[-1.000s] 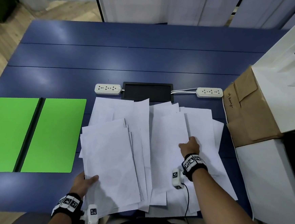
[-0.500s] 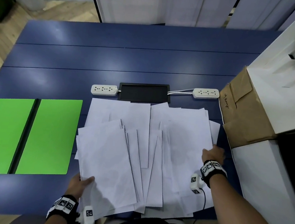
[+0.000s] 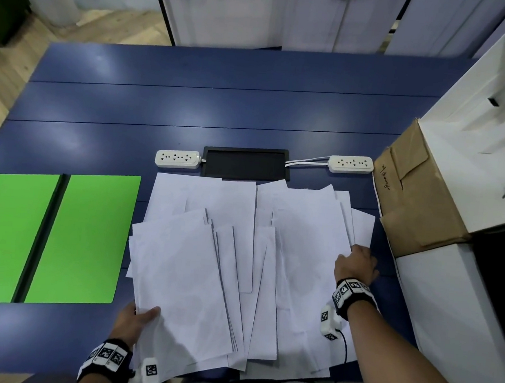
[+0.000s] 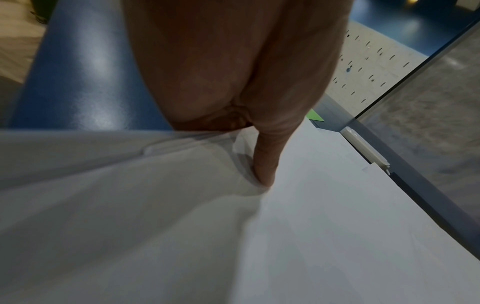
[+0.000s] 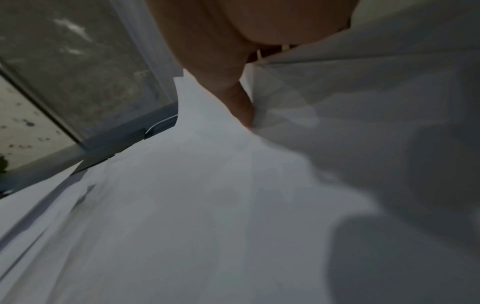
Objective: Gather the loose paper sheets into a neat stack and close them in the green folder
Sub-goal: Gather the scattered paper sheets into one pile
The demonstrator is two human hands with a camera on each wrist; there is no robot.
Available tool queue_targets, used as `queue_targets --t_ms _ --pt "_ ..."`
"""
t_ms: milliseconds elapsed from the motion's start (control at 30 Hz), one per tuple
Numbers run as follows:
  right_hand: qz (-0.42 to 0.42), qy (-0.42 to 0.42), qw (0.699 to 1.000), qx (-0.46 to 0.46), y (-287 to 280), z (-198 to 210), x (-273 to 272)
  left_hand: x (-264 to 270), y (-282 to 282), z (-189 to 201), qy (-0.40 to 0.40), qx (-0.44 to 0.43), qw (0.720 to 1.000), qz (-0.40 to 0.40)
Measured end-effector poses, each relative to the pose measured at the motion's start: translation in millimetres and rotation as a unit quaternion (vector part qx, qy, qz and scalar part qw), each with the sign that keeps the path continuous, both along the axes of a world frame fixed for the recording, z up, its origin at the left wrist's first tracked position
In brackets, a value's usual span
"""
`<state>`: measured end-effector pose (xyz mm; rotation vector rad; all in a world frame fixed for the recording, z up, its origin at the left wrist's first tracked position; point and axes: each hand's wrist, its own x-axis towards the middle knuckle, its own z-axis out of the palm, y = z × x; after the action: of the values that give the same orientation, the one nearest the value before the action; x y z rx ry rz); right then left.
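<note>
Left hand (image 3: pixel 135 322) is clamped on the lower-left corner of the fanned paper sheets (image 3: pixel 239 266), thumb on top; right hand (image 3: pixel 357 264) pinches their right edge at centre right; green folder (image 3: pixel 45 235) is laid open at left on the table (image 3: pixel 221 113)

Right hand (image 3: pixel 357 264) swept right-side paper sheets (image 3: pixel 307 244) leftward, bunching.

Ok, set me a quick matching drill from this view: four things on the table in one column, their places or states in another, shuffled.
Things:
1. green folder
2. paper sheets
3. black panel
4. cardboard box

Places or states:
A. between two power strips
B. fanned out mid-table, a hand at each side
C. lying open, left
D. far right, flaps open

Pairs: 1-C, 2-B, 3-A, 4-D
</note>
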<state>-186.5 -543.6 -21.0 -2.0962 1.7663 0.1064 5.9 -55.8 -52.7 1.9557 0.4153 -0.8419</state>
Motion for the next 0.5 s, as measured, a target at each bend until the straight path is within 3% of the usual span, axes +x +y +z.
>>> queue_targets --t_ms 267,500 --pt "0.028 -0.121 0.992 0.008 3 10 8 2 2 0 0.003 0.025 1.0 -0.008" --pt "0.041 -0.136 0.99 -0.004 20 15 -3 2 -1 2 0.001 0.029 0.999 -0.013"
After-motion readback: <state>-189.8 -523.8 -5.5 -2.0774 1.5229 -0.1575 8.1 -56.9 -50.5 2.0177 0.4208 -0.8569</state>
